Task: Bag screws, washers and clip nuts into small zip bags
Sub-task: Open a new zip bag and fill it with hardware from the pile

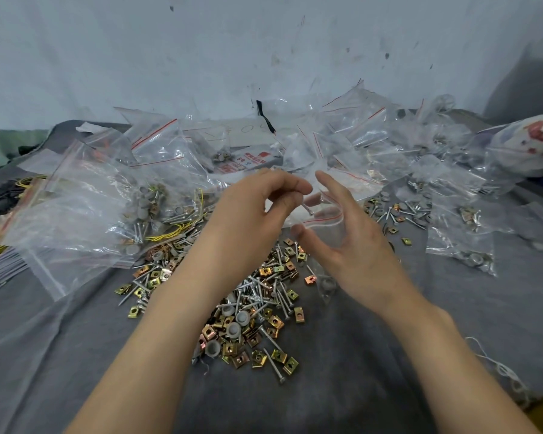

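1. Head view, nearest: two bare forearms reach in from the bottom edge over a grey cloth (373, 355), converging towards the middle.
2. Between and beneath the forearms lies one loose heap (251, 311) of silver screws, grey washers and brass-coloured clip nuts, too many to count.
3. The right hand (355, 245) is raised above the heap, palm turned inward. It holds one small zip bag (325, 227): the thumb presses the bag's near edge, and the fingers are spread and nearly straight behind it. The bag's red-lined mouth faces the other hand.
4. The left hand (254, 211) is just beside it, knuckles up and fingers curled tightly. Its fingertips pinch one screw (307, 209) at the bag's mouth.
5. Further left lies one large bag (85, 214) holding washers, screws and yellow wire.
6. To the right and behind, many filled bags (461, 245) lie scattered and overlapping, more than can be counted.
7. Among them at the back sits one white box (248, 158) with red print.
8. A scuffed pale wall (201, 57) rises beyond it.
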`<action>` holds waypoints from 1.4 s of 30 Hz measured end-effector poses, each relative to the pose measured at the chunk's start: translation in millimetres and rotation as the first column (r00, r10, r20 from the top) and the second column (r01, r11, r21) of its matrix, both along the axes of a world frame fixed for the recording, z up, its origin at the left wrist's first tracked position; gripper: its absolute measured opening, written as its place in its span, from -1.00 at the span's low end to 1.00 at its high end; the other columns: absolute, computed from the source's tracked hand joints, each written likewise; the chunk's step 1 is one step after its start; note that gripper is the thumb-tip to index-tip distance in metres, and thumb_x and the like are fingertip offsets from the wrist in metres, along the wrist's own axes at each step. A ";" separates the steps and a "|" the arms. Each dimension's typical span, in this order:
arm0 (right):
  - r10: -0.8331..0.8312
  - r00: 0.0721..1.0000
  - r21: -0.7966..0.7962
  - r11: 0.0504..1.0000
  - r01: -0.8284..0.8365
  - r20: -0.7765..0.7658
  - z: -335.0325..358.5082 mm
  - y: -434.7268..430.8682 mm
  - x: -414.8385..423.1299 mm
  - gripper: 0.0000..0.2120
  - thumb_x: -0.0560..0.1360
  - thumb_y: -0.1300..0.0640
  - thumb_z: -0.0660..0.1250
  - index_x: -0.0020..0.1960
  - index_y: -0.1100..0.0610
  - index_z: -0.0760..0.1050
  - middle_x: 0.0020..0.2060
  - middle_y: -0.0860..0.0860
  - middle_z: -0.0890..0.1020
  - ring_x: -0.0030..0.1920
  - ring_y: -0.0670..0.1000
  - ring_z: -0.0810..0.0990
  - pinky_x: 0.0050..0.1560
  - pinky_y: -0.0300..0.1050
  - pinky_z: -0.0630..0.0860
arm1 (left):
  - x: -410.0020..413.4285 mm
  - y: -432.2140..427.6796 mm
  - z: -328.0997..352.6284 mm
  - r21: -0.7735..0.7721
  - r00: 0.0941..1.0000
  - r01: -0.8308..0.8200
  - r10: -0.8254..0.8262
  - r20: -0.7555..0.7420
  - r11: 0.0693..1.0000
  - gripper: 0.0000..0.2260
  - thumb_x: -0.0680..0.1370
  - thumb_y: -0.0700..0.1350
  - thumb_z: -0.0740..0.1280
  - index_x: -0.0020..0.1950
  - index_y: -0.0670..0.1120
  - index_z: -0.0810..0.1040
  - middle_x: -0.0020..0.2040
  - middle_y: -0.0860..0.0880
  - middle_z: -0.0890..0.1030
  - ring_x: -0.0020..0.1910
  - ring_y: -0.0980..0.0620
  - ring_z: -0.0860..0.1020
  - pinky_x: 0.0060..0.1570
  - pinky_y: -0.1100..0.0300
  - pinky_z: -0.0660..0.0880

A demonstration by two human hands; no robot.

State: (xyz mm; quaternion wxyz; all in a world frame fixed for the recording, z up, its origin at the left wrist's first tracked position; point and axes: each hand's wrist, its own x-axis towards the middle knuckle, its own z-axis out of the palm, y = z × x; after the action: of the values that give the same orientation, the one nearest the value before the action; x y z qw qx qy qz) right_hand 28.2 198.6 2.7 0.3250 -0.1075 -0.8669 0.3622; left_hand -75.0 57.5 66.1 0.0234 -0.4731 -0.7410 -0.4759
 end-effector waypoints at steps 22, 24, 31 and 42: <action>-0.026 0.992 -0.205 0.979 0.001 -0.121 11.5 6.4 9.7 -0.31 0.49 -0.30 0.36 0.54 -0.16 0.25 0.15 -0.33 0.55 0.27 -0.17 0.52 0.34 0.02 0.47 | -18.4 -13.1 -43.6 -0.644 0.999 -0.036 0.010 -0.044 0.765 -0.62 0.62 0.13 0.24 0.40 0.04 0.42 0.29 0.05 0.53 0.20 0.08 0.51 0.23 0.10 0.47; -0.034 0.992 -0.212 0.977 0.007 -0.124 12.1 6.4 10.4 -0.30 0.47 -0.31 0.35 0.54 -0.17 0.25 0.15 -0.33 0.56 0.28 -0.17 0.52 0.34 0.06 0.48 | -14.9 -12.2 -48.9 -0.746 0.993 -0.057 -0.041 -0.113 0.664 -0.56 0.58 0.23 0.24 0.42 0.12 0.38 0.38 0.05 0.41 0.36 0.02 0.38 0.39 -0.04 0.33; -0.048 0.994 -0.175 0.984 0.031 -0.095 10.8 7.7 10.0 -0.28 0.48 -0.34 0.32 0.55 -0.15 0.24 0.15 -0.36 0.54 0.30 -0.16 0.50 0.33 0.05 0.47 | -5.2 -4.2 -55.6 -0.739 0.965 -0.161 -0.054 -0.257 0.654 -0.64 0.58 0.23 0.23 0.33 0.13 0.41 0.32 0.02 0.42 0.34 -0.04 0.34 0.35 0.00 0.30; -0.055 0.997 -0.139 0.989 0.047 -0.056 10.8 8.6 12.2 -0.27 0.47 -0.34 0.30 0.57 -0.17 0.20 0.15 -0.36 0.53 0.26 -0.23 0.50 0.24 -0.19 0.43 | -11.9 -2.2 -53.9 -0.707 0.968 -0.145 -0.048 -0.246 0.692 -0.76 0.63 0.09 0.23 0.25 0.06 0.49 0.22 0.03 0.50 0.23 -0.03 0.44 0.24 -0.01 0.41</action>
State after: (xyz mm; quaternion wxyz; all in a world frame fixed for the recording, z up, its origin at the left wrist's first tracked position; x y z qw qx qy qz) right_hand 40.4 207.3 13.6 0.3520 -0.1408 -0.8268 0.4155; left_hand -86.9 55.3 12.2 -0.0597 -0.4794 -0.8715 -0.0846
